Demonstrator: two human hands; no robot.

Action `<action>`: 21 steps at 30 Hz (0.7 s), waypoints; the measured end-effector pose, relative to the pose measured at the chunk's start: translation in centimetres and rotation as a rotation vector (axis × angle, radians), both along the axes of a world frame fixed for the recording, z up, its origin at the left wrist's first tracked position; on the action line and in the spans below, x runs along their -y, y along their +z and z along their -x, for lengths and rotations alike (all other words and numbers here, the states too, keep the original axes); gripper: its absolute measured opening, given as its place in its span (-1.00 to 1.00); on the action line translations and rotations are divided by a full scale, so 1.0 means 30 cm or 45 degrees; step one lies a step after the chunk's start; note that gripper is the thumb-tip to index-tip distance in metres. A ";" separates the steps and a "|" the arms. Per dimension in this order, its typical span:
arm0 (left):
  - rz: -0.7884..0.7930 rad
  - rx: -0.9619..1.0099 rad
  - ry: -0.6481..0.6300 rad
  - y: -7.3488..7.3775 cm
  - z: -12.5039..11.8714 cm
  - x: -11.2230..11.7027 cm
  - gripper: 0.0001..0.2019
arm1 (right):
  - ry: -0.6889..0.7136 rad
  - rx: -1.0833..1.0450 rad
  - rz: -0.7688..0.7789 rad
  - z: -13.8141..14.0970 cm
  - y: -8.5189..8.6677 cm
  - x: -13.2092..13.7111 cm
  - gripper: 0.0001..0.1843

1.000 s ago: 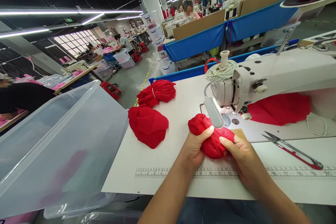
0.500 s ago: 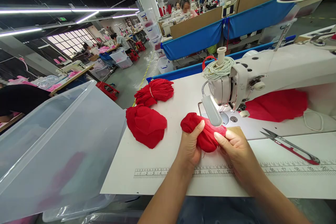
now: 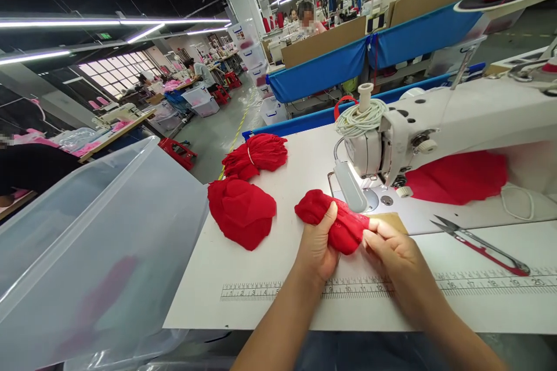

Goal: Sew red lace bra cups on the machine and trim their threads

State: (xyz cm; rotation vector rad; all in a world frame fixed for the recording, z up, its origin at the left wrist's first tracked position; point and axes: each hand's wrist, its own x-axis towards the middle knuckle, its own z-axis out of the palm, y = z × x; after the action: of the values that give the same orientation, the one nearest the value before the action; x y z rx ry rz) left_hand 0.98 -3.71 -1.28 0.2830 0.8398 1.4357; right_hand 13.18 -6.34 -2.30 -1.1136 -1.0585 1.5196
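A bunched piece of red fabric with a lacy edge is held between both hands, just in front of the sewing machine. My left hand is closed round its left part, thumb on top. At the right end, my right hand pinches the edge between thumb and fingers. To the left on the table lies a loose red fabric pile. Behind it is a red fabric bundle tied with a band. More red cloth lies under the machine arm.
Thread snips lie at the right, behind a ruler scale printed along the white table. A large translucent plastic bin stands against the table's left side. Other people sit at machines farther off.
The fabric has shifted slightly left in my hands. My right thumb and fingers have moved to the fabric's right edge in a narrower pinch. The view has tilted slightly.
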 end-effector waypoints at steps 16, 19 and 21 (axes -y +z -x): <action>-0.024 -0.187 -0.085 0.014 0.002 0.009 -0.60 | -0.028 0.136 -0.044 -0.001 0.027 -0.009 -0.73; -0.039 -0.232 -0.056 0.016 0.005 0.010 -0.62 | -0.223 0.347 -0.093 -0.006 0.019 -0.004 -0.79; -0.064 -0.270 -0.076 0.015 0.008 0.012 -0.66 | -0.432 0.568 -0.297 -0.011 0.007 0.000 -0.81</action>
State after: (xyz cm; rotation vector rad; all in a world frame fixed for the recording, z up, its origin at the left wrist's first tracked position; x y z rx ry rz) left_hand 0.73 -4.08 -0.82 0.5014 0.9590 1.3883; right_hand 13.50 -6.33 -2.08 -1.4162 -1.2304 0.8760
